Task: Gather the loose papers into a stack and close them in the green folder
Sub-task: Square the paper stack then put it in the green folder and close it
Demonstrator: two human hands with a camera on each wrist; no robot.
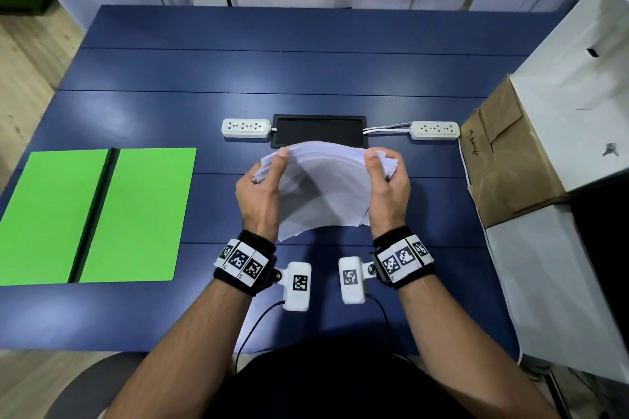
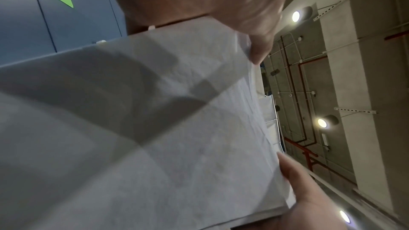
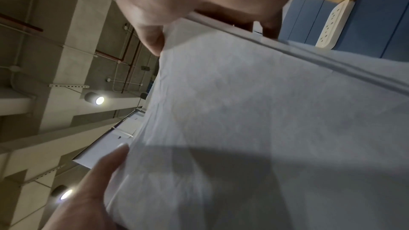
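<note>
Gripping bowed stack of white paper sheets (image 1: pixel 323 187): left hand (image 1: pixel 260 194) & right hand (image 1: pixel 388 190) pinch opposite edges, above table centre. Edges fanned, unsquared — risk: sheets slip out en route to open flat green folder (image 1: pixel 98 214) at 9 o'clock.

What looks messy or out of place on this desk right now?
Only the stack of papers: held above the table between the left hand and right hand, it bows upward, and sheet edges fan out unevenly at both sides. The green folder lies flat and open on the left, undamaged.
</note>
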